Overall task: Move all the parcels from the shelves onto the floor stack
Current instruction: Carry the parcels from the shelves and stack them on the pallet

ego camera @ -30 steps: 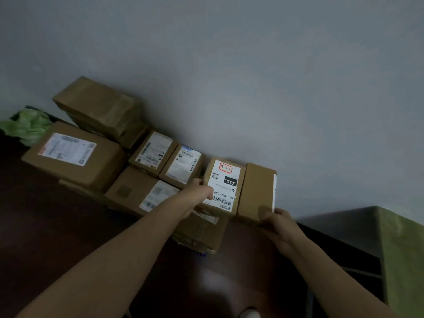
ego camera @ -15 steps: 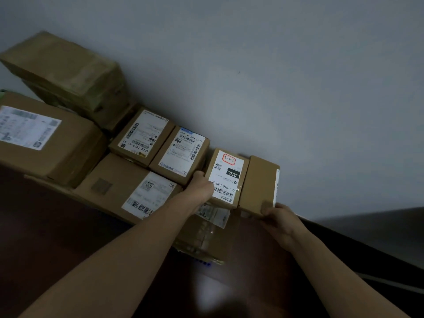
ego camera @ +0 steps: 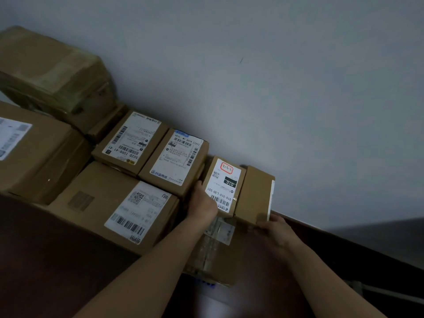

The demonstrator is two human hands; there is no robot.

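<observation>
Grey wall (ego camera: 275,88), dark floor (ego camera: 46,260); left grip (ego camera: 204,205) clasps labelled parcel (ego camera: 223,184), right grip (ego camera: 277,230) plain parcel (ego camera: 253,193).

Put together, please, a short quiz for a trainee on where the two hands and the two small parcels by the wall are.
1. True or false: the parcel with the red-marked label lies side by side with the plain brown parcel, touching it.
2. Where does the right hand meet the plain brown parcel? A) its near end B) its far end C) nowhere
3. Fill in: the left hand holds the parcel with the red-marked label on its ___ side, as the person sees it.
Key: 1 true; 2 A; 3 left.
</observation>
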